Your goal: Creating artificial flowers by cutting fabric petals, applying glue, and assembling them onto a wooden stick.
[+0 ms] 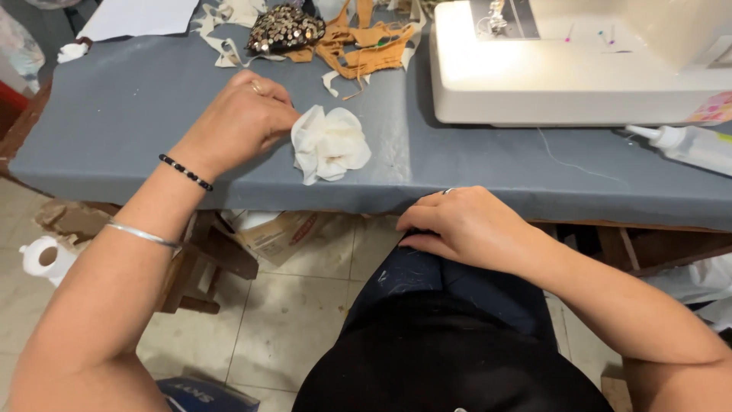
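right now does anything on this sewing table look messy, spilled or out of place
Nothing is spilled or broken. The left hand rests against a crumpled white fabric piece, and loose tan and cream fabric scraps lie tangled at the table's far edge. A stray thread trails on the grey table, and a glue bottle lies on its side.

A flat brown cardboard package [268, 233] with a white label bearing red print lies on the floor under the tabletop's [114, 130] front edge. A dark blue box [206, 395] with white lettering shows at the bottom edge. At the right edge, the white sewing machine [534, 76] carries a pink and yellow sticker [715, 108] on its base.
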